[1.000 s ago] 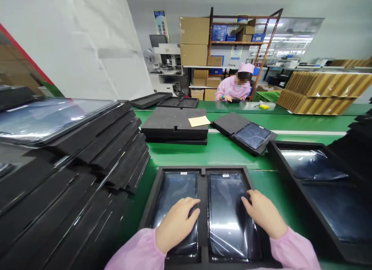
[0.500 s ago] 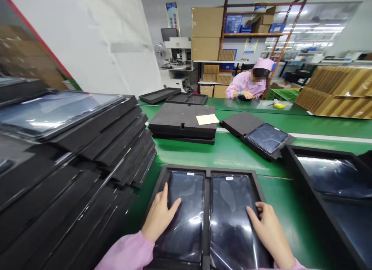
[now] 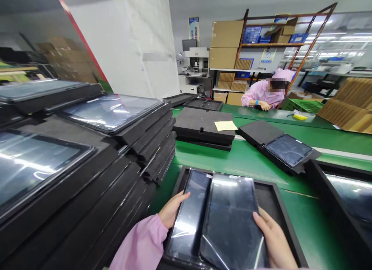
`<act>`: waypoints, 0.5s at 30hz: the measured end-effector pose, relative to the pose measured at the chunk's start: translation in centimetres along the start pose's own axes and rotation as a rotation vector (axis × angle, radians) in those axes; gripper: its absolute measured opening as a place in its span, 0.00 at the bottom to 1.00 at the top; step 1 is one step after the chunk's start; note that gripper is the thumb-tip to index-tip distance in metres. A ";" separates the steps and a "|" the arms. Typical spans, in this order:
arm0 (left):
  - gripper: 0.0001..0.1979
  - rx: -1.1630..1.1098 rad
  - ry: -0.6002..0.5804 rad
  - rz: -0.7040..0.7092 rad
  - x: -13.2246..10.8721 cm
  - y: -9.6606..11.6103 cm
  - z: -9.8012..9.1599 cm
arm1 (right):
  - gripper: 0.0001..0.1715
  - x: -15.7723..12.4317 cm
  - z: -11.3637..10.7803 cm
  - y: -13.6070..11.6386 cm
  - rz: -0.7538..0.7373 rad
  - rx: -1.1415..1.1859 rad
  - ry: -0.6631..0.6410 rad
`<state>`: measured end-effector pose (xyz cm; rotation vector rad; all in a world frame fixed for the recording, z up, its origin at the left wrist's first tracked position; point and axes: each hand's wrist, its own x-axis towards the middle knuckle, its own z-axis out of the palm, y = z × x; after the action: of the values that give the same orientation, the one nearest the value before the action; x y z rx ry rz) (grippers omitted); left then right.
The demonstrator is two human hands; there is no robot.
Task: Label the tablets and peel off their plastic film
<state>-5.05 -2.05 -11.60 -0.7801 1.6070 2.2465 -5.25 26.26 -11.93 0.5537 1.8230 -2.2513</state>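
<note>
My left hand [image 3: 172, 210] is closed on the left edge of a dark, glossy tablet screen [image 3: 190, 212], its thumb on the glass. The panel tilts, left side raised. My right hand [image 3: 274, 237] grips the right edge of a second tablet screen [image 3: 232, 213], thumb on the front and fingers behind. This one is lifted, and its left edge lies close to or over the first; I cannot tell whether they touch. Beneath both is a black foam tray [image 3: 286, 213] with its right recess partly bare. A small white label shows at the top of each screen.
Tall stacks of black foam trays [image 3: 116, 184] holding screens rise at the left. Another tray [image 3: 325, 208] with screens stands at the right. Beyond lie stacked foam trays [image 3: 200, 120] bearing a yellow paper [image 3: 226, 125], and a tilted tray with a screen [image 3: 289, 149]. A co-worker [image 3: 270, 89] leans over the far bench.
Both hands have taken hold of the screens, which lay flat in the tray's recesses. Both are now raised and tilted, the right one shifted left. The view has turned left.
</note>
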 end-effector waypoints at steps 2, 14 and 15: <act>0.33 -0.041 0.000 -0.007 -0.1 -0.2 0.0 | 0.30 0.1 2.3 1.4 -0.013 0.048 -0.057; 0.26 0.138 0.060 0.556 -1.3 1.6 1.2 | 0.33 1.0 8.6 1.8 -0.541 -0.174 0.044; 0.25 0.168 -0.001 0.612 -0.8 1.3 0.9 | 0.33 1.2 8.4 1.7 -0.568 -0.154 0.020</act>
<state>-5.28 -1.60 -9.89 -0.2566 2.2298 2.4275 -7.13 17.83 -12.51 0.0228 2.3710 -2.3905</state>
